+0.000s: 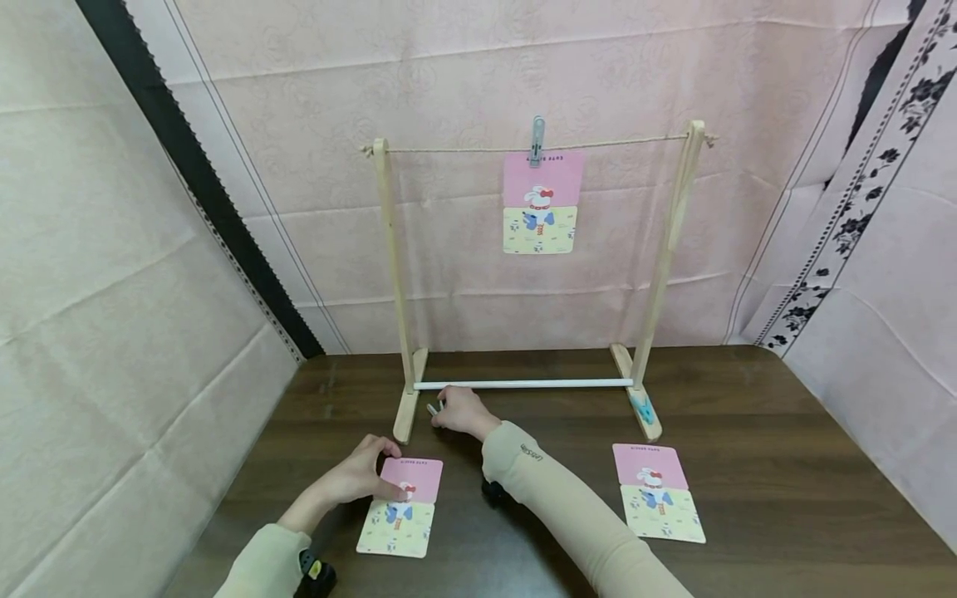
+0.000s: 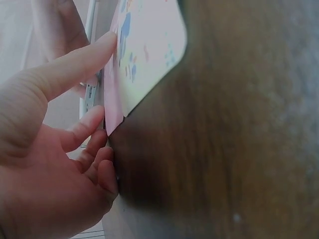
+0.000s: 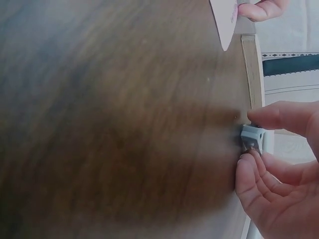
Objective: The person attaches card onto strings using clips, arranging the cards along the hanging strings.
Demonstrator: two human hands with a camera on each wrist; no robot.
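My left hand (image 1: 360, 475) is at a pink-and-yellow cartoon card (image 1: 397, 531) on the table, its thumb across the printed face and its fingers curled at the upper left edge. In the left wrist view the thumb tip presses the card (image 2: 144, 45), and the fingertips meet its edge. Farther forward, by the left foot of a wooden frame, my right hand (image 1: 465, 411) pinches a grey clothespin (image 3: 252, 137) between thumb and fingers, close over the table. A matching card (image 1: 542, 178) hangs from the frame's string (image 1: 449, 150) under a grey-blue clothespin (image 1: 537, 141).
The wooden frame (image 1: 395, 266) stands toward the table's back, with a white bar (image 1: 523, 384) low between its posts. A blue clothespin (image 1: 643, 409) lies on its right foot. Another matching card (image 1: 661, 507) lies at the right. Pale cloth (image 1: 463, 83) surrounds the table.
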